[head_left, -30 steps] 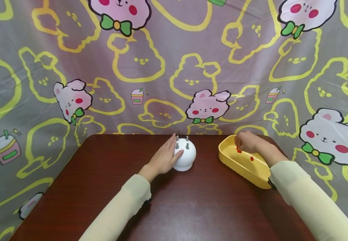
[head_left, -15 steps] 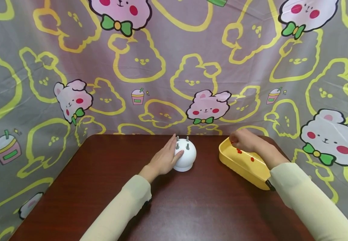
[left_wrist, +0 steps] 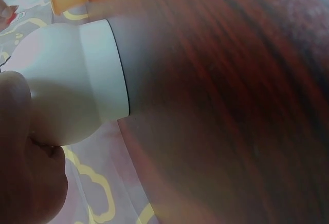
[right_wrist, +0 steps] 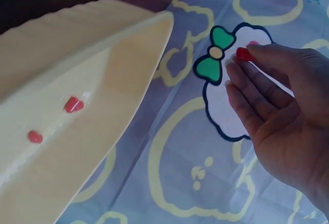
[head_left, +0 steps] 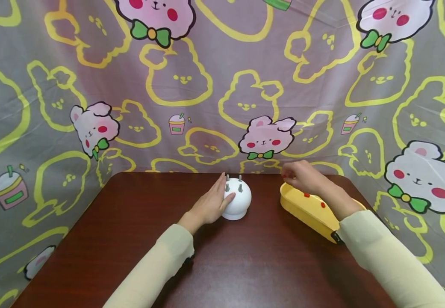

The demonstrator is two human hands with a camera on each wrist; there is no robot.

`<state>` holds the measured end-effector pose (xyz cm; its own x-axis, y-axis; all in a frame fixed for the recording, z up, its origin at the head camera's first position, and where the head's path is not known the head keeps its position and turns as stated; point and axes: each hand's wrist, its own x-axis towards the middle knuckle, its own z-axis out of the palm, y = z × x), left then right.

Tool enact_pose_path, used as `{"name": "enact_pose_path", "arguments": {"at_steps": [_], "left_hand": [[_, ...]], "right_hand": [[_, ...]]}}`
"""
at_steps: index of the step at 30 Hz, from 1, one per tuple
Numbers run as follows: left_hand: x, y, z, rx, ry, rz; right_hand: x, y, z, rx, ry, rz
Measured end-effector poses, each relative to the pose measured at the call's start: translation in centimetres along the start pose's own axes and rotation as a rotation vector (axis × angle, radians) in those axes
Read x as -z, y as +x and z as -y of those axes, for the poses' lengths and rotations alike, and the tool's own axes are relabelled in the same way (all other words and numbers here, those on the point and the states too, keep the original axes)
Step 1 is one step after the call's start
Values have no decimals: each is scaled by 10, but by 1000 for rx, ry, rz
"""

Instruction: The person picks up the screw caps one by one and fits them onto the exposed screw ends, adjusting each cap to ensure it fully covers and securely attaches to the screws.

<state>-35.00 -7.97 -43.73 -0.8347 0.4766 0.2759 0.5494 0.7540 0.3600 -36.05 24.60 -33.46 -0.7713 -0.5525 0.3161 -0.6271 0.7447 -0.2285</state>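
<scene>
A white dome-shaped holder with two grey pegs on top stands at the middle back of the dark table. My left hand rests against its left side, fingers straight. My right hand hovers above the near-left corner of the yellow tray and pinches a small red piece at its fingertips. Two more red pieces lie inside the tray.
The dark wooden table is backed and flanked by a cartoon-printed cloth hanging close behind the holder and tray. The tray sits at the table's right rear corner.
My right hand has lifted out of the yellow tray with a red piece and moved left, toward the holder. The left hand has stayed on the white holder.
</scene>
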Motion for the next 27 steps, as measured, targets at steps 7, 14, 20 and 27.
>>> {"name": "enact_pose_path", "arguments": {"at_steps": [7,14,20,27], "left_hand": [[-1,-1,0,5,0,9],[1,0,-1,-4,-2,5],[1,0,0,-14,-11,5],[1,1,0,-8,-14,2]], "right_hand": [[-7,8,9,63,24,-127],[-11,14,17,31,77,-120],[-14,17,23,13,115,-128],[-22,23,28,8,168,-169]]}}
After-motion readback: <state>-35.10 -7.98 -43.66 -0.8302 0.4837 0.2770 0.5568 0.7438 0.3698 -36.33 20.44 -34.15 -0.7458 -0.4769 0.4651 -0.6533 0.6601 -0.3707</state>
